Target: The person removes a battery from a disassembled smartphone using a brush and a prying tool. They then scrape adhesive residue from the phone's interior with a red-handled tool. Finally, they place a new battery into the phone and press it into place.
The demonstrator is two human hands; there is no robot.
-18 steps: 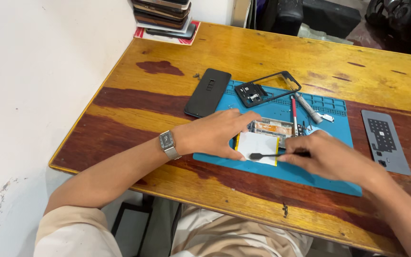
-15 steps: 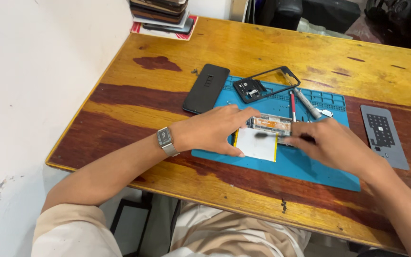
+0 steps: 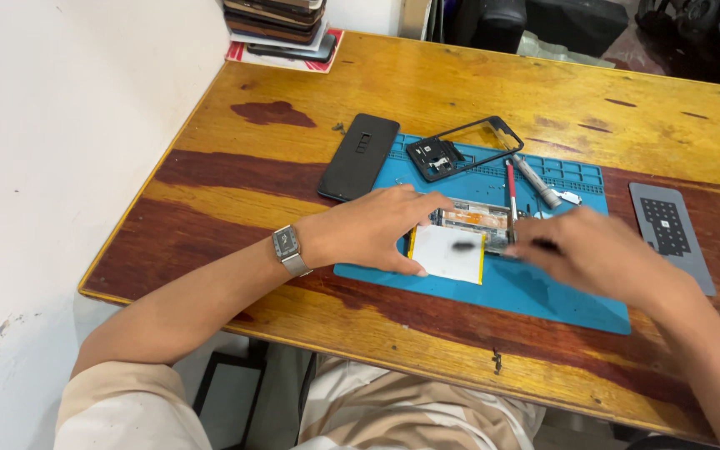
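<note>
An opened phone (image 3: 470,229) with a white battery (image 3: 452,254) lies on a blue work mat (image 3: 543,292). My left hand (image 3: 372,229) rests on the phone's left edge and holds it down; a watch is on that wrist. My right hand (image 3: 597,250) grips a thin black tool (image 3: 493,246) whose blurred tip lies over the battery.
On the mat's far side lie a black phone frame (image 3: 464,148), a red-handled tool (image 3: 511,190) and a grey screwdriver (image 3: 537,182). A black back cover (image 3: 359,156) sits left of the mat, a grey pad (image 3: 671,229) right of it. Stacked phones (image 3: 281,25) stand at the table's far left corner.
My right hand has slid the black tool across the battery; its tip is now blurred by motion. The left hand stays on the phone. The camera view has shifted slightly.
</note>
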